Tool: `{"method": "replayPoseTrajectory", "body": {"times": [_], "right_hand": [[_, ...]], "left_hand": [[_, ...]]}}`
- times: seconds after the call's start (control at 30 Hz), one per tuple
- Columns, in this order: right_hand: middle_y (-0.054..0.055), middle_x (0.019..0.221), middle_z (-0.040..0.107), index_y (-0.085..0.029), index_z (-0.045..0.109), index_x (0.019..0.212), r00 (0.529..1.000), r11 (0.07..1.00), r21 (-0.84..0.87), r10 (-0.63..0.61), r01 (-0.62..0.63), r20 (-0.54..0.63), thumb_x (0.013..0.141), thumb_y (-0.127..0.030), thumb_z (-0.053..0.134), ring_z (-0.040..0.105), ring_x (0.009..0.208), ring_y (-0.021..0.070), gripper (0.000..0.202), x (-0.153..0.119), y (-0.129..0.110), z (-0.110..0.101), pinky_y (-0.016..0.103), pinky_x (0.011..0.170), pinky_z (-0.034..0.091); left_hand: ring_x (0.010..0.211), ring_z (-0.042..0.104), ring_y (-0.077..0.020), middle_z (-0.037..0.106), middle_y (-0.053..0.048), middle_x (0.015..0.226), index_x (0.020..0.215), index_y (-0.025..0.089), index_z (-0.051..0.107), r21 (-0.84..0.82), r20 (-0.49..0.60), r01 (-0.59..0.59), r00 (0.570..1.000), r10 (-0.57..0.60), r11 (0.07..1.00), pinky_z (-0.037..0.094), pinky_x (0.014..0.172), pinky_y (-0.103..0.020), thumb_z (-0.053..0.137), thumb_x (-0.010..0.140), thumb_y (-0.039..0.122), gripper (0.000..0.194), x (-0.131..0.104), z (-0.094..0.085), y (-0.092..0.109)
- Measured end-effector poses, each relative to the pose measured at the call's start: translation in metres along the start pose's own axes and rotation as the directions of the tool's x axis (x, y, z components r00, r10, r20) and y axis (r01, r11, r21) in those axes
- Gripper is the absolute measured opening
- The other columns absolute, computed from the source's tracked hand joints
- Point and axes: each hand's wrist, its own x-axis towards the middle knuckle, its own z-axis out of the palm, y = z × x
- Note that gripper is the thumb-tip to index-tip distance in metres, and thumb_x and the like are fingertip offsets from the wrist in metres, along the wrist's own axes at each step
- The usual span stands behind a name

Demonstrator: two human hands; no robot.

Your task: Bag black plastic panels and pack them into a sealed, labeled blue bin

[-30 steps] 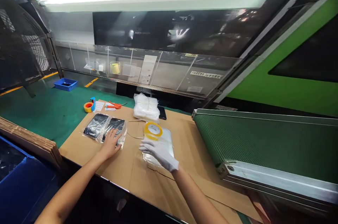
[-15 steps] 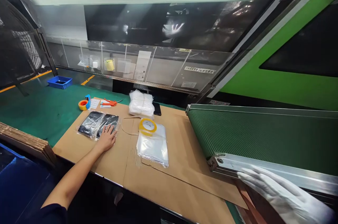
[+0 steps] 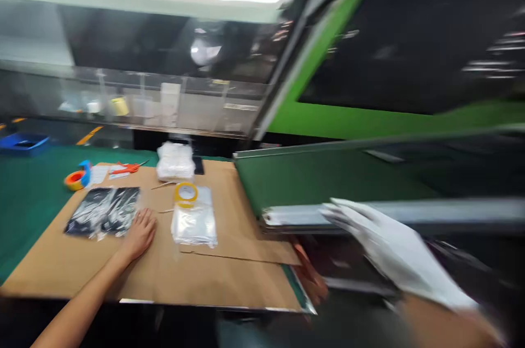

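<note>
"Two dark packets (image 3: 121, 209) in clear plastic lie side by side on the left of the cardboard (image 3: 233, 282), which covers part of the worktop (image 3: 28, 222)."

"And your left hand (image 3: 141, 229)?"

"Bare, palm down, at the near right edge of the right-hand packet. My fingers are stretched out close together, pinching nothing that I can see. Blur hides whether their tips touch the plastic."

"What about the right hand (image 3: 385, 247)?"

"I have it in a white glove, well to the right, by the metal edge (image 3: 299, 215) of the green conveyor (image 3: 303, 173). Its fingers look straight and pressed together, pointing left. I can't tell if they touch the metal."

"What lies between?"

"A stack of clear bags (image 3: 194, 222), with a yellow tape roll (image 3: 186, 204) at its far end. Beyond that sits a white bundle (image 3: 175, 161), wrapped in plastic."

"Anything on the far left?"

"An orange tool (image 3: 128, 168) on pale slips, an orange-and-yellow roll (image 3: 74, 180) against a blue one (image 3: 86, 173), and farther off, a blue tray (image 3: 24, 143)."
</note>
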Motion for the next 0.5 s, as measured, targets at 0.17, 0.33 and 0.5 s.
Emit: {"method": "replayPoseTrajectory", "body": {"times": [0.17, 0.33, 0.5], "right_hand": [[0.012, 0.111, 0.078, -0.019, 0.073, 0.112, 0.934, 0.899, 0.326, 0.342, -0.291, -0.108, 0.091, -0.041, 0.066, 0.076, 0.101, 0.024, 0.031, 0.03, 0.053, -0.003, 0.042, 0.093, 0.062], [0.012, 0.139, 0.067, -0.014, 0.062, 0.135, 0.876, 0.838, -0.255, 0.458, -0.482, -0.15, 0.099, -0.027, 0.056, 0.066, 0.123, 0.0178, 0.038, 0.077, 0.111, -0.017, 0.029, 0.111, 0.048], [0.024, 0.141, 0.061, -0.006, 0.058, 0.138, 0.807, 0.679, -0.456, 0.563, -0.575, -0.179, 0.094, -0.021, 0.063, 0.058, 0.132, 0.0272, 0.047, 0.114, 0.165, -0.042, 0.034, 0.113, 0.042]], "left_hand": [[0.143, 0.048, -0.0348, 0.057, -0.016, 0.148, 0.129, 0.02, 0.065, -0.175, -0.211, -0.187, 0.966, 0.148, 0.967, 0.047, 0.112, -0.056, 0.045, 0.101, 0.034, 0.037, 0.018, 0.064, 0.036], [0.143, 0.048, -0.0369, 0.058, -0.016, 0.147, 0.134, 0.02, 0.062, -0.233, -0.235, -0.205, 0.96, 0.15, 0.951, 0.051, 0.107, -0.057, 0.047, 0.099, 0.04, 0.043, 0.028, 0.098, 0.071], [0.137, 0.054, -0.0393, 0.059, -0.017, 0.146, 0.147, 0.025, 0.05, -0.133, -0.294, -0.235, 0.937, 0.188, 0.963, 0.052, 0.103, -0.058, 0.053, 0.095, 0.041, 0.054, 0.019, 0.131, 0.068]]}}
